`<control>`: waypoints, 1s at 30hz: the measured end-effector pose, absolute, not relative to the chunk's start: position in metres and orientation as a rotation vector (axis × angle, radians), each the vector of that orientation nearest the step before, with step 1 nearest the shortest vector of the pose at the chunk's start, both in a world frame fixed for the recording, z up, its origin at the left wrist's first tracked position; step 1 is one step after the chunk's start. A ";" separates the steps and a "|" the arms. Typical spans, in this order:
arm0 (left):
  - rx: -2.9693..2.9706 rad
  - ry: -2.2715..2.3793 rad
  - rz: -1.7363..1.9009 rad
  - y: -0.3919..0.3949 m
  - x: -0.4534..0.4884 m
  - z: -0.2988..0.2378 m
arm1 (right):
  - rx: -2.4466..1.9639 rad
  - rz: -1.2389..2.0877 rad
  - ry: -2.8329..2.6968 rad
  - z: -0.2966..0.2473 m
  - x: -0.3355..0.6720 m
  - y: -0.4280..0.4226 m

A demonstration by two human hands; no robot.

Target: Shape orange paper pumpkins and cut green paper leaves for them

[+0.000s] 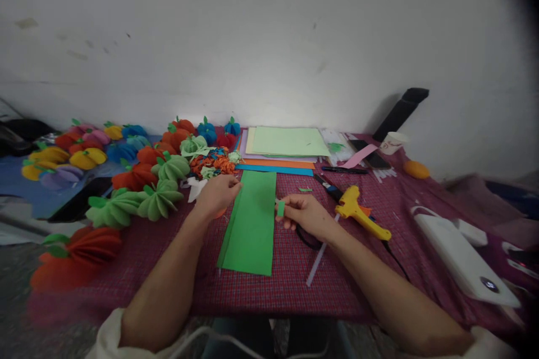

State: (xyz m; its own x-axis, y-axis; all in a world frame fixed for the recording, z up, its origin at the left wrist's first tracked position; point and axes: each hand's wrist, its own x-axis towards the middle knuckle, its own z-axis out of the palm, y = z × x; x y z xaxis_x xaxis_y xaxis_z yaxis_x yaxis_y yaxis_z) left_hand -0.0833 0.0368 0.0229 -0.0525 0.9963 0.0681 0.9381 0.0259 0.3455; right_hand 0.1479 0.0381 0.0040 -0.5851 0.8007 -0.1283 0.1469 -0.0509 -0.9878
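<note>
A long sheet of green paper [255,224] lies on the cloth in front of me, with another green layer showing along its left edge. Between the thumb and fingers of my right hand [305,214] is a small green paper piece [281,208], just right of the sheet. My left hand [217,196] is closed beside the sheet's upper left edge, fingertips together; whatever they might hold is hidden. A black loop [309,238], perhaps a scissors handle, shows beneath my right hand. Close by rests a yellow glue gun [362,213] with a whitish glue stick [316,265] near it.
Several paper pumpkins [170,167] crowd the left side, beside a heap of paper scraps [214,161]. Stacked coloured sheets [290,141] lie at the back. Toward the right are a phone [370,156], a paper cup [393,142], an orange fruit-like object [416,169] and a white power bank [463,258].
</note>
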 end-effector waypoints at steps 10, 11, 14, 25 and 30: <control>1.953 2.222 0.265 0.037 -0.060 -0.003 | -0.882 1.247 -2.532 0.000 0.159 0.031; 1.959 2.229 0.254 0.036 -0.058 -0.004 | -0.856 1.164 -2.596 0.002 0.160 0.031; 1.976 2.250 0.241 0.035 -0.055 -0.006 | -0.814 0.990 -2.734 0.007 0.161 0.031; 1.940 2.188 0.218 0.036 -0.058 -0.006 | -0.858 0.933 -2.796 0.014 0.171 0.035; 1.968 2.190 0.214 0.036 -0.059 -0.007 | -0.920 0.951 -2.709 0.018 0.175 0.038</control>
